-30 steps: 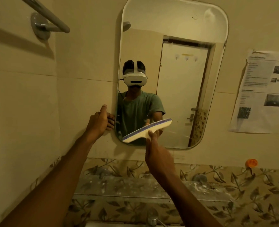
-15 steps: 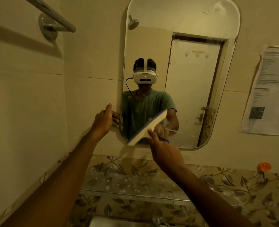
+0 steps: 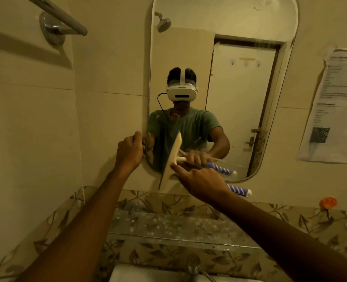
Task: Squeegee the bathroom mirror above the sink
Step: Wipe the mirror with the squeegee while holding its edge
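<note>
A tall mirror [image 3: 239, 23] with rounded corners hangs on the beige tiled wall. My right hand [image 3: 201, 181] grips a squeegee [image 3: 171, 161] by its blue-and-white striped handle [image 3: 238, 190]. Its cream blade stands almost upright against the lower left part of the glass, its lower end overhanging the mirror's bottom edge. My left hand [image 3: 128, 150] is closed on the mirror's lower left edge, thumb up. The glass reflects a person in a green shirt wearing a headset.
A steel towel bar [image 3: 62, 19] juts out at the upper left. A speckled glass shelf [image 3: 174, 226] runs below the mirror, above the tap [image 3: 193, 265] and the sink [image 3: 148, 275]. Printed papers [image 3: 335, 106] are taped to the wall at right; an orange hook [image 3: 329, 202] sits below them.
My right hand has turned the squeegee from nearly level to almost upright at the mirror's lower left. The striped handle now shows. The left hand stays on the mirror's edge. The view moved closer.
</note>
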### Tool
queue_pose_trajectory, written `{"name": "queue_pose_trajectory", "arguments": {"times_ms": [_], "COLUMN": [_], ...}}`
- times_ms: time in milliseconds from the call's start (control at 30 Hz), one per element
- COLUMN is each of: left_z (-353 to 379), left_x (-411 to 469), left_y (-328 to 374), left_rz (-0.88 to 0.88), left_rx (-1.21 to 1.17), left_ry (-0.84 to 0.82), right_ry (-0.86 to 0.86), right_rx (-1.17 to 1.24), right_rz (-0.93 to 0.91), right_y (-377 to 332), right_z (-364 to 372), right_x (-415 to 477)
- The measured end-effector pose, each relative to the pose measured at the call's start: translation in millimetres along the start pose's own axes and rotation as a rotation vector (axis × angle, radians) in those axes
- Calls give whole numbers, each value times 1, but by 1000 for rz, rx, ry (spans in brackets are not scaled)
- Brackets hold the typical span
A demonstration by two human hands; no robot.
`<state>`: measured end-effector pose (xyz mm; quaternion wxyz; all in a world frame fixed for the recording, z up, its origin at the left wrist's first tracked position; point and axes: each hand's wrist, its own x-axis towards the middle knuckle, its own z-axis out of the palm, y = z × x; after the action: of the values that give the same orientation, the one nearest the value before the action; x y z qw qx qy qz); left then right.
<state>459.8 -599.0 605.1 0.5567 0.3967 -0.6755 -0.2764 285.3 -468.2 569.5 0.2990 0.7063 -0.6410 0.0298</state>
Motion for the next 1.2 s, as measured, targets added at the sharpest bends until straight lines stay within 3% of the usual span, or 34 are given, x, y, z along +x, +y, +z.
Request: {"name": "queue_pose_trajectory", "arguments": {"times_ms": [233,333,533,700,900,1033,1200], "left_z": [8,12,22,28,29,34,40], "left_x": [-5,-10,-14,-13,-18,-24,-29], "left_y": [-5,-4,0,1,-11,-9,-7], "left_rz": [21,4,-40,-89,-229,-210,-251], "left_rx": [26,37,70,50,-43,-20,-58], "left_ry": [54,90,172,209,235,280,317], "right_ry": [-48,-74,133,91,4,76,19], "right_rx": [24,71,70,206,191,198,96], "right_rz": [59,62,11,100,207,143,-61], "right_y": [72,63,42,58,68,51,1], "right_z": [21,15,-1,10,27,21,9], "right_x": [-72,-75,-17,-46,-90,-79,-25]}}
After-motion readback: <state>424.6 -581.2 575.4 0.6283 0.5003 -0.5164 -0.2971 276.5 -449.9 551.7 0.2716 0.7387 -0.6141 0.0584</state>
